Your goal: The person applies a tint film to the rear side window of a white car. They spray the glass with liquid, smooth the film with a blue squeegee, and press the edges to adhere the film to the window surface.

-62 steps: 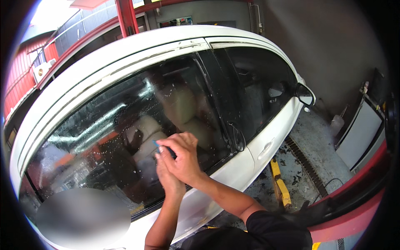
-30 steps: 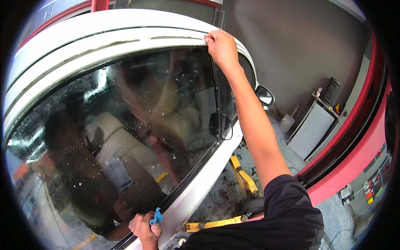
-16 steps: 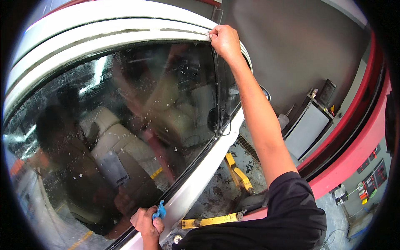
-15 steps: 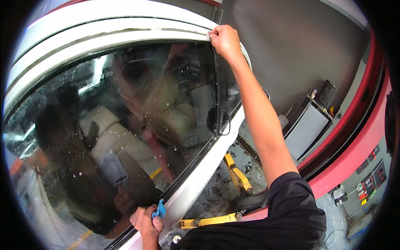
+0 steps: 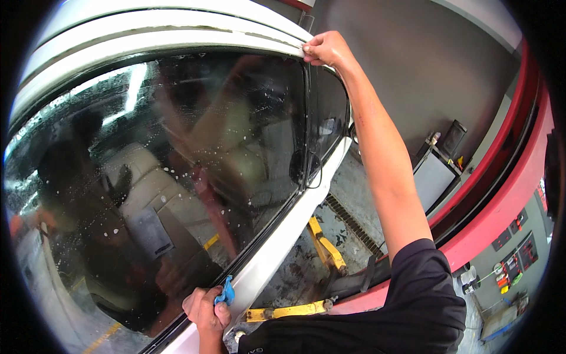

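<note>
A white car's dark side window (image 5: 177,177), wet with droplets and full of reflections, fills the left and middle. At its lower edge my left hand (image 5: 206,308) is closed around a small crumpled blue piece (image 5: 226,291), soft-looking like a rag. The fist rests by the white door panel (image 5: 268,268), just below the window's black trim. My right arm reaches up and away, and my right hand (image 5: 328,50) pinches with fingertips at the white roof-side frame (image 5: 259,42), above the window's far upper corner. Whatever lies between those fingertips is too small to make out.
A red lift post (image 5: 492,206) curves along the right. Yellow lift arms (image 5: 289,311) sit low beside the car. A dark mirror-like part (image 5: 306,168) sticks out near the window's far corner. Farther off stand a cabinet (image 5: 435,177) and a wall tool board (image 5: 519,259).
My right hand has shifted slightly right along the roof-side frame, still pinching. The view has tilted a little. My left hand keeps the blue piece in nearly the same spot.
</note>
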